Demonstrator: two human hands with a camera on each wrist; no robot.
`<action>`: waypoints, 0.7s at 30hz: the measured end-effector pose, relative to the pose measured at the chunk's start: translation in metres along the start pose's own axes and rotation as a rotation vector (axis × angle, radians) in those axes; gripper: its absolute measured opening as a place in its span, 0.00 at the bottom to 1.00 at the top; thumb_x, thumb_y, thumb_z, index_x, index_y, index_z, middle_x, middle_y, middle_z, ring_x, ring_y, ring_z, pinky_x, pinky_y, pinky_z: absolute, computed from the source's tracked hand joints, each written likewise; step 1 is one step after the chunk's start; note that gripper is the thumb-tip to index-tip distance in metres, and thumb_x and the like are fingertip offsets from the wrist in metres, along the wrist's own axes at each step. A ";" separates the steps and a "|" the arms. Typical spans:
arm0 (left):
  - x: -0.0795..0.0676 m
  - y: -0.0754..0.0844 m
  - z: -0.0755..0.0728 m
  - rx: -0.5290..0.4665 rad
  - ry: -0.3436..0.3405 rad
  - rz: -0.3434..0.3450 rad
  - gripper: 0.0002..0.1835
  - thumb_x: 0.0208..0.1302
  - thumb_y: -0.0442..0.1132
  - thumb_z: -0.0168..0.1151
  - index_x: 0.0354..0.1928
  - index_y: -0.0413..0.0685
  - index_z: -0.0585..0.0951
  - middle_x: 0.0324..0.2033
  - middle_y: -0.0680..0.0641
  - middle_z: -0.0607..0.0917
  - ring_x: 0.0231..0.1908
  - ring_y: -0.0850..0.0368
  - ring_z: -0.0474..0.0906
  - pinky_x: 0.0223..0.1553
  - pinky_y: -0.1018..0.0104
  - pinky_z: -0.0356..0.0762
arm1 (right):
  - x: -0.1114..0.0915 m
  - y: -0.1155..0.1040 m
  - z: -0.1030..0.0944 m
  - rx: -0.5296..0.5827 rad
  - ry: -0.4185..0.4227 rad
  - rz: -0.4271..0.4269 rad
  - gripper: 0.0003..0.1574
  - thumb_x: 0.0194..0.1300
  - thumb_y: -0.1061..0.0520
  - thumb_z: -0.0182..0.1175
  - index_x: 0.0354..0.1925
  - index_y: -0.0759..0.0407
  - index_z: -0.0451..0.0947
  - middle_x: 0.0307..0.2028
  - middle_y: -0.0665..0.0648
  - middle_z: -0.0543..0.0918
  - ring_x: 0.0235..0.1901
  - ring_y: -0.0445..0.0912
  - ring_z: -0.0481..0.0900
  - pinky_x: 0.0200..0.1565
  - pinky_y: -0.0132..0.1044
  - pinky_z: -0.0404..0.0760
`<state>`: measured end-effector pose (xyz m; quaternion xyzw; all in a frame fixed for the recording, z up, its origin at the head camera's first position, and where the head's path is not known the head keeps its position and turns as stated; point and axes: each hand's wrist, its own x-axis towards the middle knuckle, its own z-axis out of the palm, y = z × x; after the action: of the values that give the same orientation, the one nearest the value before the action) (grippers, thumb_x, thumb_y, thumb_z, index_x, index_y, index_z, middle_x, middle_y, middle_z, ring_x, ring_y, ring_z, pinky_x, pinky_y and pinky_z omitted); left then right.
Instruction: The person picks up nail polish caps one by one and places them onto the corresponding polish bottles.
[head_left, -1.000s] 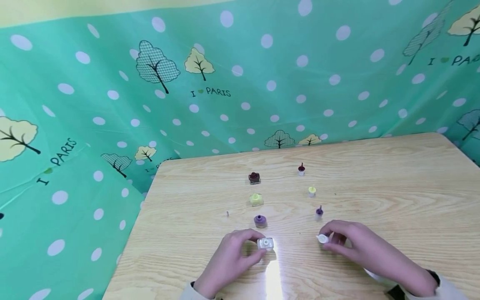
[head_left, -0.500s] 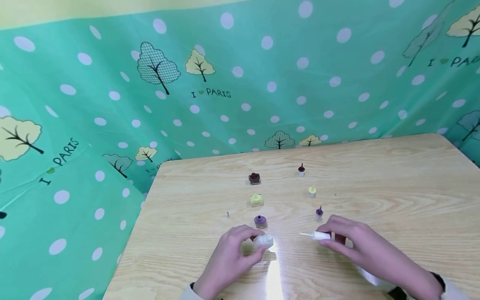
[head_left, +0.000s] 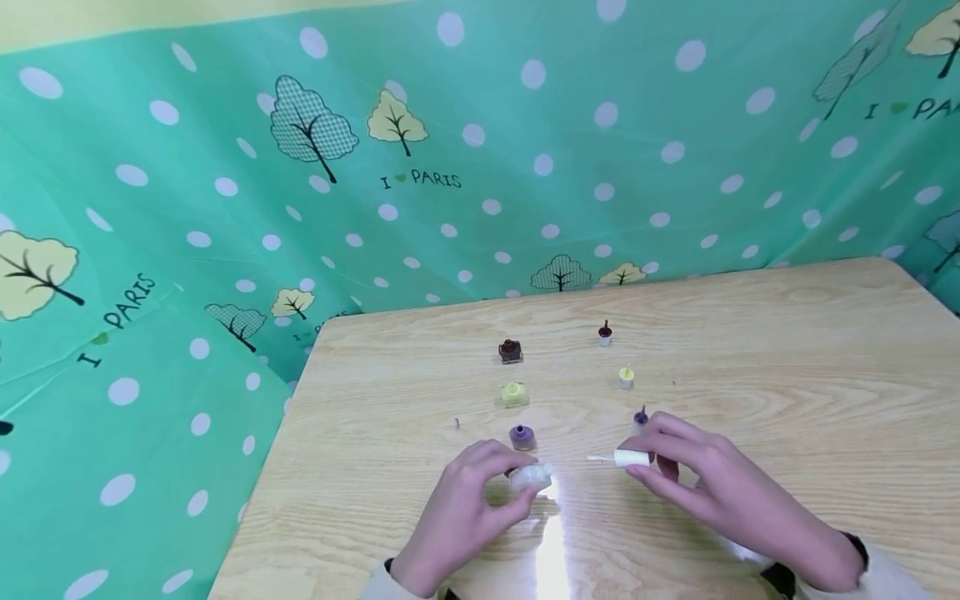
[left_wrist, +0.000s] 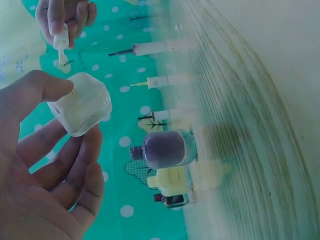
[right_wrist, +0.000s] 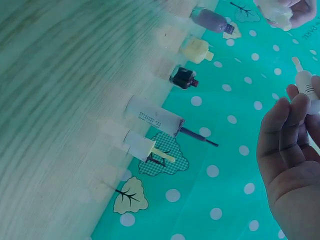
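Note:
My left hand [head_left: 480, 510] holds a small bottle of white nail polish [head_left: 531, 477] between thumb and fingers, its neck tilted to the right. Opposite it, my right hand [head_left: 697, 467] pinches a white nail polish brush cap [head_left: 632, 458], the brush pointing left at the bottle with a gap between. Seen from the left wrist, the faceted white bottle [left_wrist: 82, 107] is close up under the thumb. Uncapped purple [head_left: 522, 437], pale yellow [head_left: 514, 394] and dark red [head_left: 510, 351] polish bottles stand in a column beyond the left hand.
Three brush caps stand brush-up on the right: dark red [head_left: 605, 337], yellow [head_left: 626, 378] and purple [head_left: 640, 419], the last just behind my right fingers. A tiny pale piece [head_left: 457, 423] is on the wooden table [head_left: 390, 375]. A green patterned cloth [head_left: 480, 167] hangs behind.
The right hand has turned the white brush cap sideways, brush to the left, and brought it slightly nearer the bottle. The left hand has tipped the white bottle over to the right.

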<state>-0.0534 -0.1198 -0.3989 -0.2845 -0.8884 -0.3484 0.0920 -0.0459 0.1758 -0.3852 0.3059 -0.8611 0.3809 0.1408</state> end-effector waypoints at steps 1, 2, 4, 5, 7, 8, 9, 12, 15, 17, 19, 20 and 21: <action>0.000 0.000 0.000 0.002 -0.002 0.002 0.12 0.55 0.42 0.73 0.43 0.56 0.87 0.37 0.64 0.84 0.41 0.69 0.78 0.46 0.68 0.80 | 0.001 0.000 0.001 0.002 -0.001 -0.012 0.20 0.60 0.63 0.69 0.43 0.38 0.80 0.34 0.33 0.70 0.30 0.28 0.68 0.29 0.17 0.67; 0.000 0.001 0.000 0.002 -0.004 0.002 0.12 0.55 0.42 0.73 0.43 0.56 0.87 0.37 0.64 0.84 0.41 0.69 0.78 0.46 0.68 0.80 | 0.002 0.000 0.001 0.012 -0.002 -0.021 0.20 0.60 0.63 0.69 0.43 0.38 0.80 0.34 0.34 0.70 0.30 0.28 0.68 0.29 0.16 0.67; 0.001 0.002 0.000 0.010 -0.006 0.008 0.12 0.55 0.43 0.73 0.43 0.56 0.87 0.37 0.64 0.84 0.41 0.68 0.78 0.46 0.68 0.80 | 0.004 -0.001 0.003 0.032 -0.008 -0.038 0.20 0.60 0.63 0.69 0.42 0.38 0.81 0.33 0.34 0.69 0.29 0.28 0.68 0.28 0.16 0.67; 0.001 0.002 0.000 0.013 -0.004 0.015 0.12 0.55 0.42 0.73 0.43 0.56 0.87 0.37 0.63 0.84 0.40 0.68 0.78 0.45 0.68 0.80 | 0.005 -0.001 0.003 0.039 -0.013 -0.042 0.19 0.60 0.63 0.69 0.42 0.38 0.81 0.33 0.34 0.69 0.29 0.29 0.68 0.28 0.16 0.67; 0.002 0.003 0.000 0.018 -0.001 0.031 0.12 0.55 0.42 0.73 0.43 0.56 0.87 0.36 0.63 0.84 0.40 0.68 0.78 0.44 0.69 0.80 | 0.006 -0.002 0.004 0.050 -0.016 -0.049 0.19 0.61 0.62 0.69 0.42 0.37 0.81 0.33 0.34 0.69 0.29 0.29 0.68 0.27 0.16 0.67; 0.002 0.003 0.000 0.020 0.000 0.037 0.12 0.55 0.42 0.74 0.43 0.55 0.87 0.36 0.62 0.84 0.39 0.68 0.78 0.44 0.70 0.79 | 0.007 -0.003 0.005 0.057 -0.016 -0.049 0.18 0.61 0.62 0.69 0.42 0.38 0.81 0.32 0.35 0.69 0.28 0.29 0.68 0.26 0.16 0.67; 0.003 0.003 0.001 0.024 0.001 0.044 0.12 0.55 0.42 0.74 0.42 0.55 0.87 0.36 0.62 0.84 0.39 0.68 0.77 0.43 0.70 0.79 | 0.008 -0.004 0.005 0.058 -0.020 -0.050 0.17 0.61 0.61 0.69 0.42 0.37 0.81 0.32 0.34 0.69 0.28 0.29 0.67 0.26 0.17 0.67; 0.004 0.004 0.001 0.029 -0.005 0.052 0.13 0.54 0.42 0.74 0.42 0.54 0.87 0.36 0.61 0.84 0.39 0.67 0.78 0.43 0.70 0.79 | 0.009 -0.005 0.007 0.053 -0.029 -0.054 0.17 0.61 0.60 0.69 0.42 0.37 0.82 0.33 0.34 0.69 0.28 0.29 0.67 0.26 0.16 0.67; 0.004 0.005 0.001 0.030 -0.011 0.051 0.13 0.53 0.42 0.74 0.42 0.54 0.87 0.36 0.61 0.85 0.39 0.67 0.78 0.43 0.70 0.79 | 0.010 -0.005 0.009 0.047 -0.030 -0.076 0.17 0.61 0.59 0.70 0.43 0.37 0.82 0.33 0.34 0.70 0.28 0.28 0.67 0.26 0.15 0.66; 0.004 0.005 0.002 0.030 -0.010 0.054 0.13 0.53 0.42 0.74 0.42 0.54 0.87 0.37 0.61 0.85 0.39 0.67 0.79 0.44 0.69 0.80 | 0.011 -0.005 0.010 0.046 -0.023 -0.096 0.18 0.60 0.60 0.70 0.44 0.38 0.82 0.34 0.35 0.71 0.28 0.28 0.67 0.27 0.15 0.66; 0.004 0.006 0.002 0.030 -0.007 0.060 0.13 0.54 0.42 0.74 0.42 0.54 0.87 0.37 0.61 0.85 0.39 0.66 0.79 0.44 0.70 0.80 | 0.012 -0.005 0.011 0.046 -0.018 -0.111 0.18 0.60 0.60 0.71 0.44 0.39 0.83 0.34 0.36 0.72 0.28 0.28 0.68 0.27 0.14 0.66; 0.004 0.006 0.002 0.030 -0.005 0.064 0.13 0.54 0.42 0.74 0.43 0.54 0.87 0.37 0.61 0.85 0.39 0.66 0.79 0.44 0.70 0.80 | 0.012 -0.005 0.012 0.048 -0.018 -0.112 0.17 0.60 0.60 0.70 0.43 0.39 0.83 0.34 0.36 0.72 0.28 0.28 0.68 0.27 0.14 0.66; 0.004 0.006 0.003 0.031 -0.004 0.068 0.13 0.54 0.43 0.74 0.43 0.55 0.87 0.37 0.61 0.85 0.39 0.66 0.79 0.44 0.70 0.79 | 0.012 -0.005 0.012 0.049 -0.017 -0.117 0.17 0.60 0.60 0.70 0.43 0.39 0.83 0.34 0.36 0.72 0.28 0.29 0.68 0.26 0.14 0.65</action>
<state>-0.0532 -0.1129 -0.3963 -0.3135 -0.8838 -0.3306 0.1066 -0.0524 0.1595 -0.3850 0.3625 -0.8333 0.3903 0.1479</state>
